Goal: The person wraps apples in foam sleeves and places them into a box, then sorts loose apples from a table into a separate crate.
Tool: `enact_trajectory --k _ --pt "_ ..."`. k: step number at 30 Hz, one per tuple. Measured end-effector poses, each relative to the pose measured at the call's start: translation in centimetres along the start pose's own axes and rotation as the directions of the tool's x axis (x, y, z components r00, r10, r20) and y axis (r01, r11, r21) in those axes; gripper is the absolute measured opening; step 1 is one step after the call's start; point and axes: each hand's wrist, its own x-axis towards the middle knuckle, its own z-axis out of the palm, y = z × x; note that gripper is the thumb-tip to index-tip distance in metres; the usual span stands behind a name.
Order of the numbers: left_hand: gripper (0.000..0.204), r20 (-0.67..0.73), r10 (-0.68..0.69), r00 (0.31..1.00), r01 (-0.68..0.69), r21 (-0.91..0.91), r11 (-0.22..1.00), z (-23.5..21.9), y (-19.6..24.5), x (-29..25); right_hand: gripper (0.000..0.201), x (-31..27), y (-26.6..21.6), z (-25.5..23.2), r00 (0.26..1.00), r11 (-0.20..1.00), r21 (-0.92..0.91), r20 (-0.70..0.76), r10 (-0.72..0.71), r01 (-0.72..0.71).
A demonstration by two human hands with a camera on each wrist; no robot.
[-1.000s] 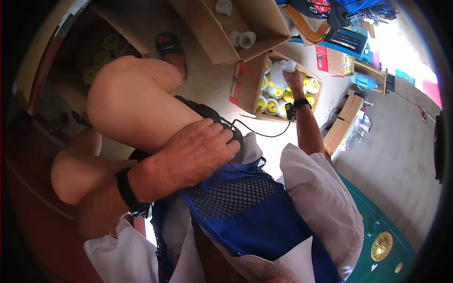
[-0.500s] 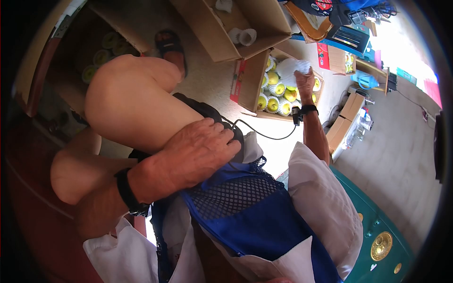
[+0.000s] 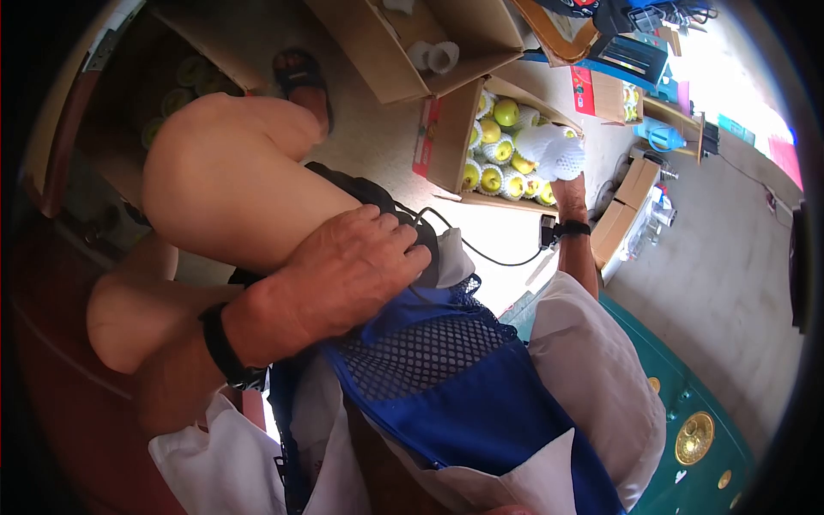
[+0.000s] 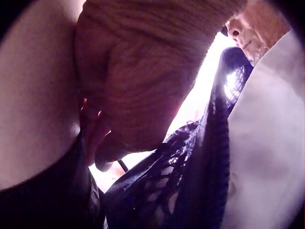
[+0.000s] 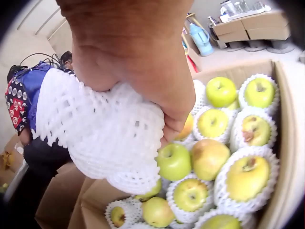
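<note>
In the head view my right hand (image 3: 571, 193) is over the near right edge of an open cardboard box of apples. It grips a bunch of white foam net sleeves (image 3: 562, 159). From the right wrist, the thumb and fingers pinch the sleeves (image 5: 107, 129), which hang over the box's side. Below lie yellow-green apples (image 5: 248, 176), several in foam nets and a few bare, such as a green apple (image 5: 174, 162). My left hand (image 3: 343, 266) rests on the bare thigh by the hem of the dark shorts, fingers loosely bent and holding nothing.
Beyond the apple box, a larger open carton (image 3: 438, 86) contains foam sleeves. Another carton of fruit sits in shadow at far left. A black cable (image 3: 489, 257) runs from the right wrist to the lap. A blue thermos jug (image 3: 661, 137) stands at the right.
My right hand has moved rightward and toward me with the foam sleeves, uncovering more of the apples. The left hand stays on the thigh; the view has shifted slightly.
</note>
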Motion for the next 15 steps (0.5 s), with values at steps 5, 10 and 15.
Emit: enact_trajectory --k 5,10,15 --pt "0.013 -0.008 -0.008 1.000 0.008 -0.011 1.000 0.2 0.0 0.0 0.030 -1.1 3.3 -8.3 0.964 0.963 -0.173 0.133 0.230 -0.206" --pt "0.014 0.003 0.005 1.000 -0.005 -0.007 1.000 0.1 0.0 -0.1 0.030 -0.2 7.2 -14.3 0.948 0.909 -0.330 0.096 0.303 -0.257" --pt "0.013 -0.002 0.013 1.000 -0.013 0.011 1.000 -0.1 -0.1 -0.1 0.030 -0.7 7.4 -13.1 0.973 0.878 -0.447 0.062 0.224 -0.174"
